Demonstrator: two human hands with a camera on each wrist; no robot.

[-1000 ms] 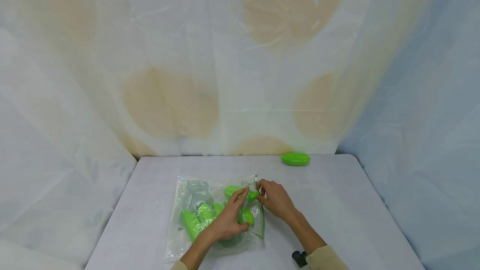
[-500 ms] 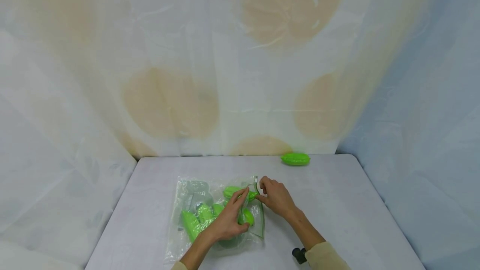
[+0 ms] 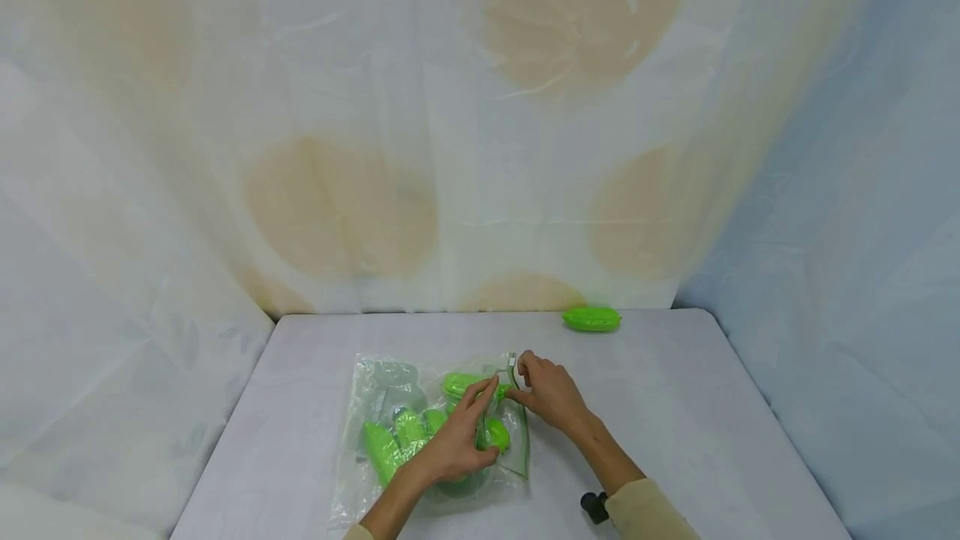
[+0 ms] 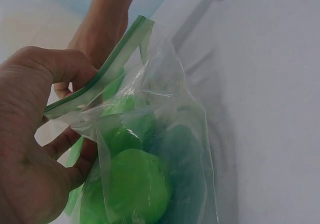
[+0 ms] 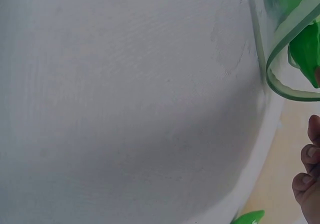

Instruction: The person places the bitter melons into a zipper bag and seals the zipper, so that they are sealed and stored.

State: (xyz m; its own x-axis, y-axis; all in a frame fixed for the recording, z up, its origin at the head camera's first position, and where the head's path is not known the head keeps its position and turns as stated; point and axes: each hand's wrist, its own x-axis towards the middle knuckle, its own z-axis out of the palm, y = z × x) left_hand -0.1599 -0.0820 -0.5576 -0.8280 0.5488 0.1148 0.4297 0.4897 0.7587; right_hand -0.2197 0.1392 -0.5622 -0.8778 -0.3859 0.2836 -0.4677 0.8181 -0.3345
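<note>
A clear zip bag [image 3: 347, 473] with a green zip strip [image 4: 117, 51] lies flat on the table, holding several green toy vegetables [image 4: 135, 184]. My left hand [image 3: 453, 444] holds the bag's mouth; in the left wrist view its fingers are at the zip edge and plastic. At that mouth, a ridged green cucumber-like piece [image 3: 461, 383] lies mostly inside, its pointed tip toward the right. My right hand [image 3: 551, 394] touches this tip with the thumb, while its other fingers [image 5: 311, 154] are bent just outside the zip edge and grip nothing.
Another ridged green piece [image 3: 591, 319] lies at the table's back edge, right of centre. A small black object [image 3: 595, 507] is beside the right sleeve. Patterned sheets [image 3: 480, 148] hang behind and at both sides of the white table [image 3: 675, 440].
The cucumber-like piece has slid slightly left, deeper into the bag, with my right thumb following. My right fingers have come away from the zip edge. The left hand stays put.
</note>
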